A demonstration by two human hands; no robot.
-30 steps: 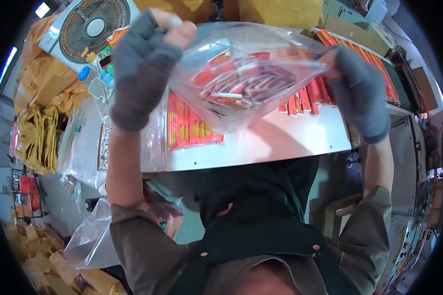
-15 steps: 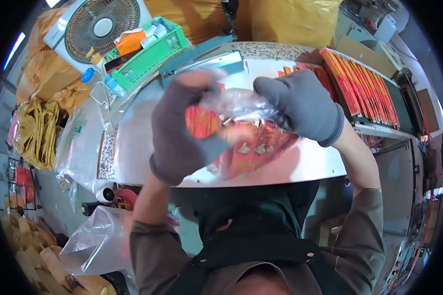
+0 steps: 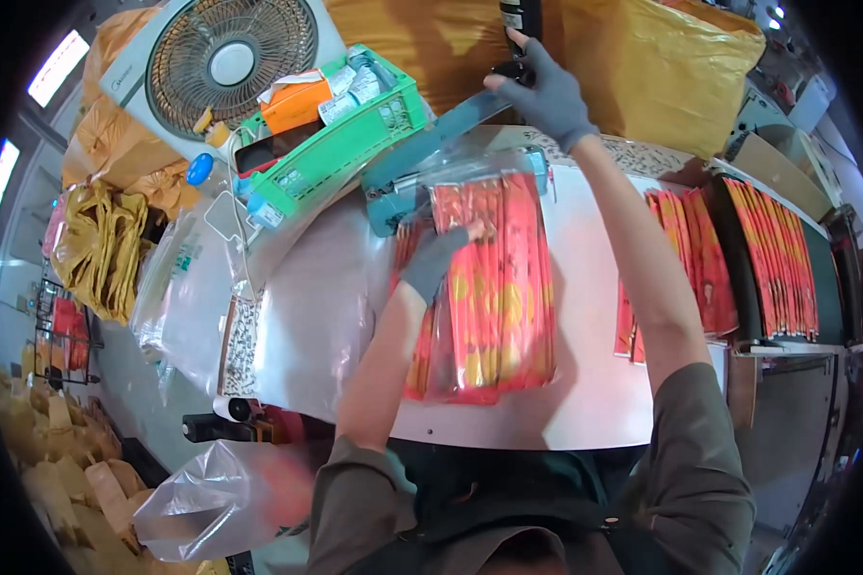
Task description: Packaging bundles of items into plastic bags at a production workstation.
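A clear plastic bag of long red-and-gold packets point(image 3: 508, 297) lies on the white table, its far end against the blue-grey bag sealer point(image 3: 384, 213). My left hand point(image 3: 439, 257), in a grey fingertip-less glove, grips the bag near its upper left, with bare fingertips across the packets and the thumb hidden. More red packets show under its left side. My right hand point(image 3: 551, 96), gloved alike, reaches to the far side with thumb and forefinger spread around a small black part, at the end of the sealer's raised lever point(image 3: 436, 144).
A green basket point(image 3: 340, 144) of small items and a fan point(image 3: 232, 65) stand at the back left. Clear plastic sheets point(image 3: 307, 297) cover the table's left. Red packets point(image 3: 686, 259) fill its right end, beside a rack of more point(image 3: 777, 259). Yellow sacks point(image 3: 657, 77) stand behind.
Both hands have left the crumpled bag mouth held above the table. The bag now lies lengthwise toward the sealer under my left hand; my right hand has reached to the lever's end.
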